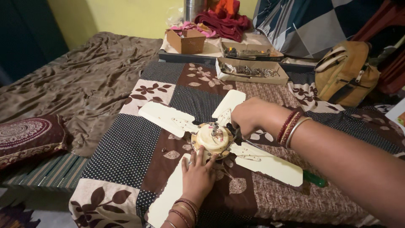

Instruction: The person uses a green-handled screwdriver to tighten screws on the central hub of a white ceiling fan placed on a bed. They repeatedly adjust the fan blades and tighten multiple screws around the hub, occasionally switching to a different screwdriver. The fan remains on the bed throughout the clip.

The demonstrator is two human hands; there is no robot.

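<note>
A cream ceiling fan with several blades [168, 118] lies flat on a patchwork bedspread [139, 156]. Its round motor hub [209, 138] sits in the middle, with wires showing on top. My left hand [197, 175] rests palm down on the near blade, fingertips touching the hub's edge. My right hand [249, 116] is closed around a dark tool handle at the hub's right side; the tool's tip is hidden. A green-handled screwdriver [314, 179] lies under the right blade, beneath my right forearm.
Two cardboard trays of metal parts [251, 71] and a small brown basket [185, 41] stand at the back. A tan backpack [346, 71] leans at the right. A brown blanket [84, 80] and a maroon cushion [29, 135] lie at the left.
</note>
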